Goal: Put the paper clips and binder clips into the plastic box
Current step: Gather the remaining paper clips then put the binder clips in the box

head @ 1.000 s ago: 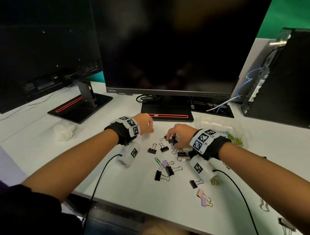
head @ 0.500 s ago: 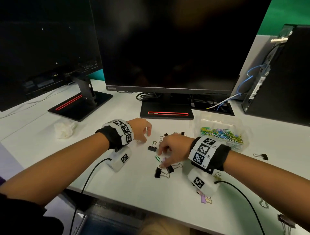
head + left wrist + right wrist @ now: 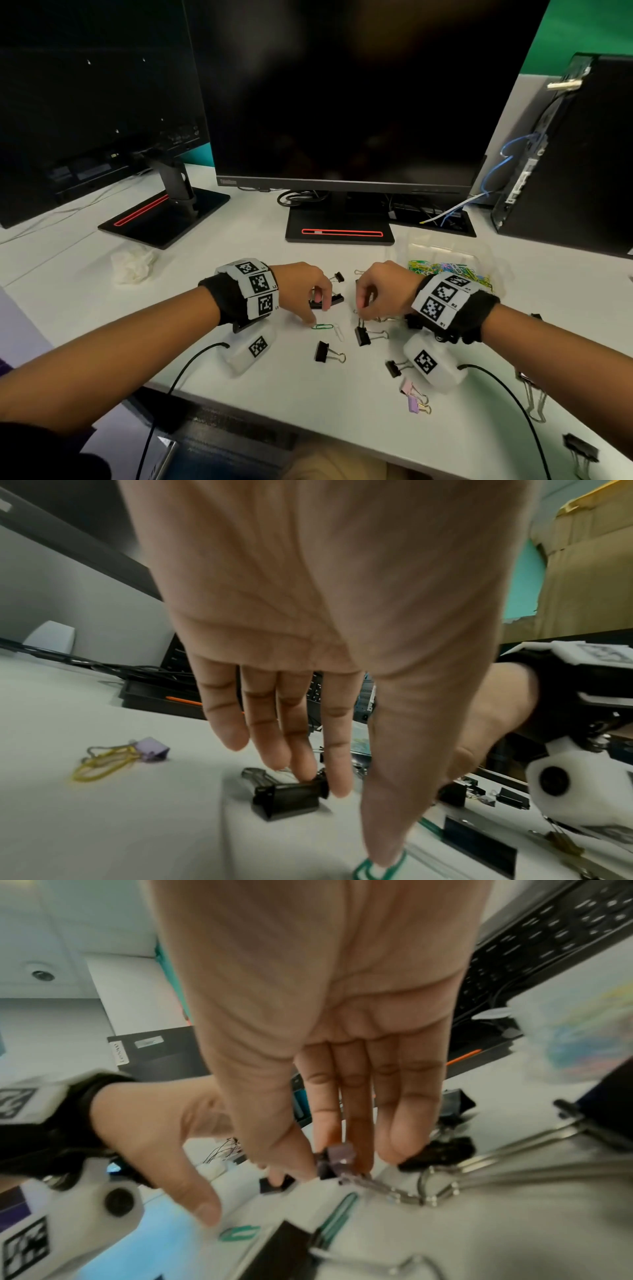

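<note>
The clear plastic box (image 3: 404, 250) at the right rear of the desk holds coloured paper clips. My left hand (image 3: 318, 313) reaches down with straight fingers. Its fingertips (image 3: 337, 785) touch a black binder clip (image 3: 284, 796) and its thumb presses on a green paper clip (image 3: 322, 326). My right hand (image 3: 363, 306) hovers left of the box. Thumb and forefinger pinch a small purple binder clip (image 3: 337, 1158), and its outer fingers touch another black clip (image 3: 441, 1150). Several black binder clips (image 3: 322, 352) and a pink and purple pair (image 3: 412, 397) lie loose nearer me.
Two dark monitors on stands (image 3: 339, 233) stand behind the work area, with a black PC tower (image 3: 565, 171) at the right. A crumpled tissue (image 3: 132, 265) lies at the left. Larger metal clips (image 3: 534, 397) lie near the right front edge. Wrist cables trail over the desk's front edge.
My right hand dipped to the middle cluster, took the purple clip and drew back toward the box. My left hand slid right onto the black clip and the green paper clip.
</note>
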Motion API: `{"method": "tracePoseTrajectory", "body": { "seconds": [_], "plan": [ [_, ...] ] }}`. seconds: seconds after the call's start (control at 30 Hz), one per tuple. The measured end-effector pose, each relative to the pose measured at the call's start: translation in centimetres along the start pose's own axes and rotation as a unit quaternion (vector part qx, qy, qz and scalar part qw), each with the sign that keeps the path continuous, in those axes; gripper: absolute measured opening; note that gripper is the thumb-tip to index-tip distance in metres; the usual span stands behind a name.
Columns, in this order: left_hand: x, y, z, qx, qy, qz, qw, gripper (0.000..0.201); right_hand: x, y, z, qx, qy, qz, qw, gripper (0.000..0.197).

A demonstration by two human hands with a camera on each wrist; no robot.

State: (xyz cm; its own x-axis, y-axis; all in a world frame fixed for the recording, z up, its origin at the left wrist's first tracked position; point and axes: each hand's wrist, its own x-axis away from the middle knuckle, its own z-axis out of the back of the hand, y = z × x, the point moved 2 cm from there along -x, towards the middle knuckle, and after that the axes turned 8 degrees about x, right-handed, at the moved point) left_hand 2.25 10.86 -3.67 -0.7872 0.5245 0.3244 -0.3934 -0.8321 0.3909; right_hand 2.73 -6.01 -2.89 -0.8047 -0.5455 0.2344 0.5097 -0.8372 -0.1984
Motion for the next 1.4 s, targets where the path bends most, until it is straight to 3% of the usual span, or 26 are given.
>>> {"method": "tracePoseTrajectory", "body": {
  "seconds": [0.27, 0.5, 0.63, 0.8, 0.93, 1.2, 1.4],
  "plan": [
    [0.1, 0.7, -1.0, -0.008, 0.010, 0.022, 1.000, 0.033, 0.6, 2.0, 0.0, 0.033, -0.019, -0.031, 0.999, 0.010],
    [-0.3, 1.9, -1.1, -0.025, -0.020, 0.026, 0.999, 0.016, 0.1, 0.3, -0.1, 0.054, -0.035, 0.065, 0.996, 0.023],
    [-0.1, 2.1, -1.3, -0.032, -0.034, 0.029, 0.998, 0.015, 0.0, -0.1, -0.5, 0.047, -0.054, 0.078, 0.994, 0.016],
    [0.1, 2.6, -1.6, -0.030, -0.018, -0.013, 0.999, 0.011, -0.2, 0.4, -1.2, 0.067, -0.066, 0.058, 0.994, 0.010],
    [0.0, 3.4, -1.5, 0.001, -0.029, -0.037, 0.999, 0.023, 0.1, 0.6, -1.5, 0.059, -0.067, 0.050, 0.995, 0.009],
    [0.1, 2.9, -2.3, -0.007, -0.036, -0.031, 0.999, 0.018, 0.5, 1.8, -0.4, 0.033, -0.043, 0.026, 0.998, 0.010],
    [0.2, 2.4, -3.2, -0.016, -0.059, -0.023, 0.998, 0.018, 0.6, 3.2, 1.6, 0.025, 0.041, 0.006, 0.999, 0.008]
  ]
}}
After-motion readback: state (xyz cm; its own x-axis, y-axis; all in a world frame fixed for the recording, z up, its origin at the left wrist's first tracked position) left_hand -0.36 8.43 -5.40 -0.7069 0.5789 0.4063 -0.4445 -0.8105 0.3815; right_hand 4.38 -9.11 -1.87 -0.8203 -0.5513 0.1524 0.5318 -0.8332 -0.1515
